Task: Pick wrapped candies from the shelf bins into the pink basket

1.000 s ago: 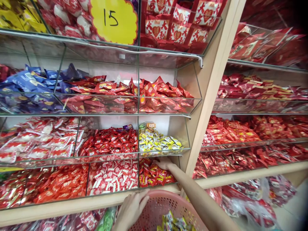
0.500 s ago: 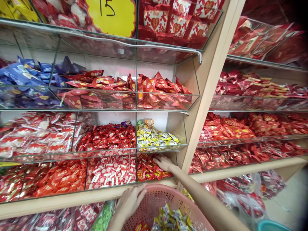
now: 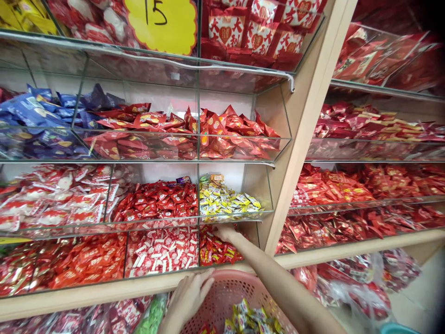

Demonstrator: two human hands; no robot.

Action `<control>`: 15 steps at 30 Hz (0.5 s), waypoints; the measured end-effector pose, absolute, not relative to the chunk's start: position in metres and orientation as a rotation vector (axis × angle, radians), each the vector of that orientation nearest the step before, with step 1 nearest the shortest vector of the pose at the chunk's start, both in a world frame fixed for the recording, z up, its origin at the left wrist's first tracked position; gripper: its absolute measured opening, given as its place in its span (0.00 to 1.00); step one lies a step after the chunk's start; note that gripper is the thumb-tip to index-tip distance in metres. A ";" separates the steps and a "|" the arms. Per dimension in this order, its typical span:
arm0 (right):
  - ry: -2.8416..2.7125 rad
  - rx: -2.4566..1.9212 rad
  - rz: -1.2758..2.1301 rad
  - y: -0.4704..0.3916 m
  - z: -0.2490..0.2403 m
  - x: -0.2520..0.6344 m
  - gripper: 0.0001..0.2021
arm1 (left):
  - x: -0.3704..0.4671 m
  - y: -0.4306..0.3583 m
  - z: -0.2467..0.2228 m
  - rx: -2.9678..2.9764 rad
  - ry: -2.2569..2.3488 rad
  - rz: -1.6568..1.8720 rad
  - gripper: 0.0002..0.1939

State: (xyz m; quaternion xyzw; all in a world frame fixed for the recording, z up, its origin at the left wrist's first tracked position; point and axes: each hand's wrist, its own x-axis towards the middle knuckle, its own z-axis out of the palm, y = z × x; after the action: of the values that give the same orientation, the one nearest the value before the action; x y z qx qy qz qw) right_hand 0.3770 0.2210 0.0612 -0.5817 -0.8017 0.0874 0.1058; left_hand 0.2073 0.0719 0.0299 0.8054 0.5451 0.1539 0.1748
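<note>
My left hand (image 3: 189, 294) grips the rim of a pink plastic basket (image 3: 239, 283) at the bottom centre. Inside the basket lie yellow-and-white wrapped candies (image 3: 252, 317), with a few red ones beside them. My right hand (image 3: 225, 233) reaches into the bottom-shelf bin of red-and-yellow wrapped candies (image 3: 215, 253). Its fingers point into the back of that bin and are mostly hidden among the candies and under the shelf above, so their grip does not show.
Directly above sits a bin of yellow-and-white candies (image 3: 225, 202) behind a clear front panel (image 3: 232, 216). Left of my right hand is a bin of pink-and-white candies (image 3: 163, 250). A wooden upright (image 3: 309, 125) divides the shelves. Bagged goods (image 3: 351, 283) lie below right.
My right hand has moved left and deeper into the red candy bin, and its fingers have gone out of sight. The left hand stays on the basket rim.
</note>
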 end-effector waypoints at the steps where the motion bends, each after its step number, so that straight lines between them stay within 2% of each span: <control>1: -2.366 -1.726 0.246 0.224 0.059 0.372 0.09 | 0.207 0.071 0.030 2.282 1.547 0.433 0.25; 6: -2.385 -1.701 0.215 0.230 0.055 0.365 0.16 | 0.208 0.070 0.035 2.273 1.530 0.423 0.25; 15: -2.401 -1.681 0.303 0.235 0.050 0.372 0.15 | 0.209 0.071 0.034 2.263 1.528 0.421 0.25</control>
State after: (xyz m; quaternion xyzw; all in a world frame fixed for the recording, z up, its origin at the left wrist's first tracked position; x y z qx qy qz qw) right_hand 0.3724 0.2350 0.0499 -0.5678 -0.8110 0.1022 0.0971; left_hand 0.2088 0.0707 0.0337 0.8043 0.5433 0.1498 0.1883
